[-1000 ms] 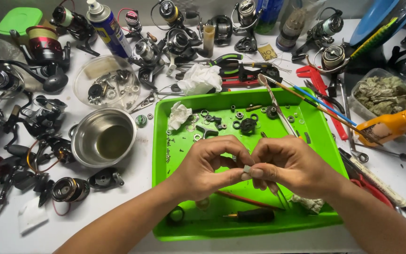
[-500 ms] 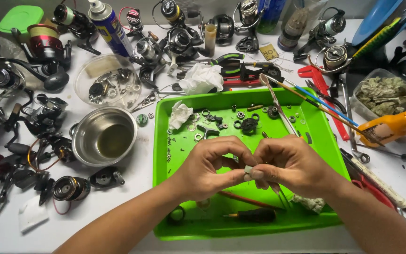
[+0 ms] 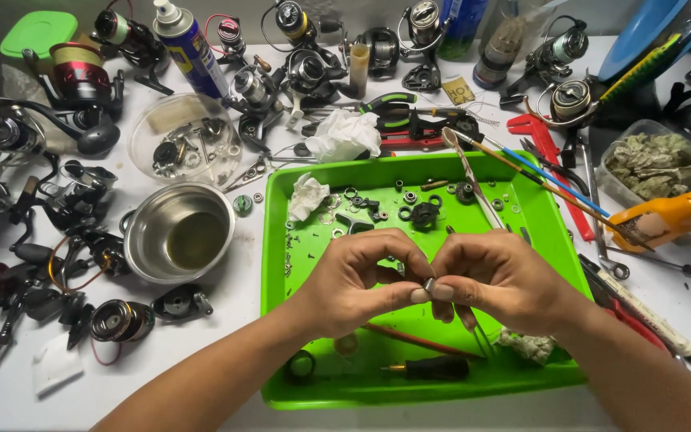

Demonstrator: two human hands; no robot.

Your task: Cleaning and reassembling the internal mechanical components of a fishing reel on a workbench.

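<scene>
A small metal ring (image 3: 429, 284) sits pinched between the thumbs and fingertips of the left hand (image 3: 353, 276) and the right hand (image 3: 501, 276), over the middle of the green tray (image 3: 553, 240). A steel bowl (image 3: 177, 232) stands at nine o'clock from the ring, a screwdriver (image 3: 429, 368) at six o'clock.

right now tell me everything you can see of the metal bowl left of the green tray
The metal bowl is round, shiny steel with a rolled rim. It stands upright on the white table, just off the green tray's left wall. A shallow pool of murky yellowish liquid lies in its bottom. Dark fishing reel parts crowd its left side; whether they touch it is unclear. Neither hand touches it.
</scene>
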